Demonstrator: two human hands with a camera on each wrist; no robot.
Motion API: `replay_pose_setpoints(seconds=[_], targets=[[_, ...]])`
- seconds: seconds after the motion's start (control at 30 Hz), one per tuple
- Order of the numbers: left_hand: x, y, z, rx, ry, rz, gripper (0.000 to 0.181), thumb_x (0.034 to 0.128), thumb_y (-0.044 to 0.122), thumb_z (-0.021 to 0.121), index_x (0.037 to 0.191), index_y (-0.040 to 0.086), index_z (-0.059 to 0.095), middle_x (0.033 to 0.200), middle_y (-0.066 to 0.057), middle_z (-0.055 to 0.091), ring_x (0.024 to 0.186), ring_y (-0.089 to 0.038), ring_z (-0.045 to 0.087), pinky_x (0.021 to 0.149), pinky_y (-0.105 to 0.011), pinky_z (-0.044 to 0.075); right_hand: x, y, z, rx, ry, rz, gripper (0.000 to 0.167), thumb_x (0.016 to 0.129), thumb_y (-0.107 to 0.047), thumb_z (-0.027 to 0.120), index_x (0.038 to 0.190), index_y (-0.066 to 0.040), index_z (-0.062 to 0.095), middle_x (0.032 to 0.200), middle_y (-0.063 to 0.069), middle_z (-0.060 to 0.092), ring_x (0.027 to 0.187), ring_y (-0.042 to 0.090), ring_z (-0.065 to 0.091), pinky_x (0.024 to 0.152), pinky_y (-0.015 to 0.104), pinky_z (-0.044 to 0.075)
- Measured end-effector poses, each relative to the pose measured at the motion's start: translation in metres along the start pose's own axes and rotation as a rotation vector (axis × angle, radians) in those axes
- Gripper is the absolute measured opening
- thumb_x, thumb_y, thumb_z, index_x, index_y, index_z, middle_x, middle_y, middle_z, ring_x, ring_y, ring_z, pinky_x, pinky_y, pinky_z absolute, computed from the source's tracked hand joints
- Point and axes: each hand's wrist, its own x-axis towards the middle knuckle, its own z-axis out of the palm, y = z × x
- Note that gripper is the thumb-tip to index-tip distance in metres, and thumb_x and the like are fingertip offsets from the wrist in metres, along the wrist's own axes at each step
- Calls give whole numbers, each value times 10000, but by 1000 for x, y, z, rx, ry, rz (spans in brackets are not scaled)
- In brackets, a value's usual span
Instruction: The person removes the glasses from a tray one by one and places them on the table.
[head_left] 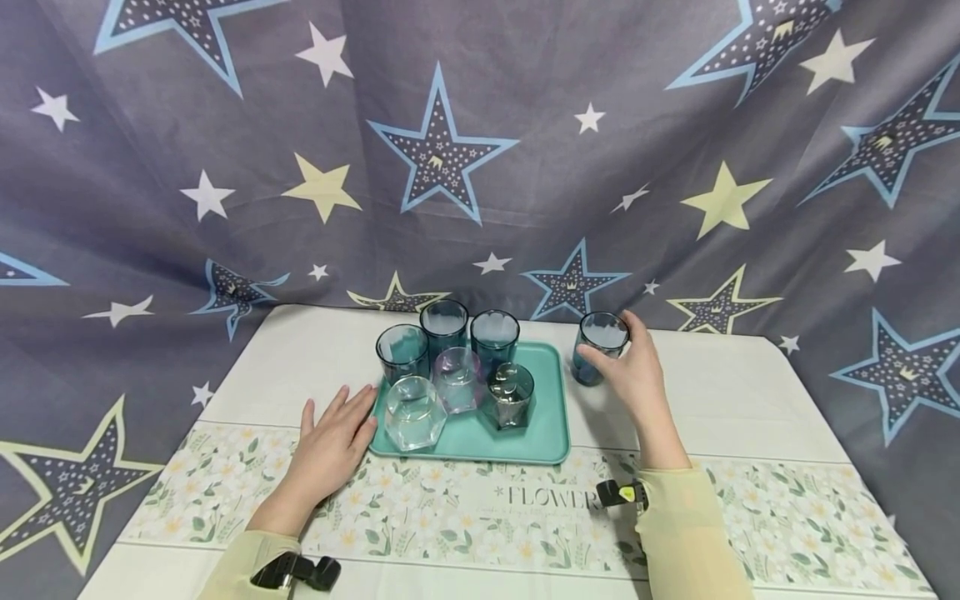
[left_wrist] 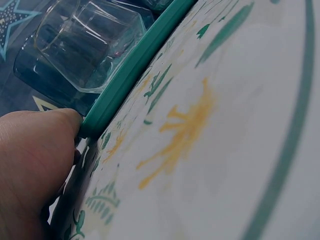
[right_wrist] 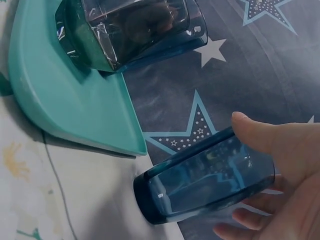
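Whereas six glasses (head_left: 415,417) are standing on the tray (head_left: 543,446), I am gripping one blue glass (head_left: 597,339) outside it in my right fingers (head_left: 637,329), my left fingers (head_left: 354,408) lying extended

Bright Head View, Dim Wrist Views

Even light fills the head view; the right sleeve (head_left: 686,533) throws a soft shadow (head_left: 624,542) leftward across the bench (head_left: 315,350). Both wrist views run darker and greyer. In the left one, the yellow flower print (left_wrist: 187,131) blurs and a green stripe (left_wrist: 289,145) bows toward the edge. In the right, reflections streak the blue tumbler (right_wrist: 205,180), and a dim, soft-edged shadow lies beside it.
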Motion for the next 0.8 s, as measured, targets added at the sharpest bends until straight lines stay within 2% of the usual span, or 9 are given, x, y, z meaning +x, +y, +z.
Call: replay_pose_setpoints(seconds=[0.27, 0.43, 0.57, 0.8], targets=[[1, 0, -3, 6, 0, -5, 540, 1204, 329, 475, 1689, 95, 467, 1727, -108, 449, 1636, -440, 289, 1278, -756, -22, -5, -15, -3, -31, 115, -61, 1065, 932, -351, 934, 1735, -40, 308, 1673, 304, 406, 1557, 512, 346, 1263, 652, 307], [1, 0, -4, 3, -3, -9, 541, 1204, 331, 471, 1691, 95, 465, 1729, -109, 446, 1638, -440, 286, 1278, -755, -27, -9, -31, -5, -14, 152, -106, 1047, 919, -328, 948, 1727, -51, 344, 1684, 278, 412, 1550, 495, 361, 1261, 646, 311], [1, -1, -4, 2, -7, -14, 541, 1204, 331, 472, 1693, 99, 461, 1732, -104, 442, 1640, -435, 282, 1279, -754, -26, -12, -45, -3, 11, 163, -160, 1032, 905, -287, 962, 1715, -41, 371, 1681, 276, 414, 1562, 474, 363, 1271, 635, 307], [0, 0, -2, 5, -9, -8, 539, 1199, 318, 491, 1694, 106, 462, 1729, -94, 450, 1638, -432, 289, 1278, -757, -13, -18, -70, 9, 55, 109, -189, 1044, 914, -308, 955, 1738, -97, 350, 1721, 221, 383, 1593, 437, 338, 1272, 651, 313]])
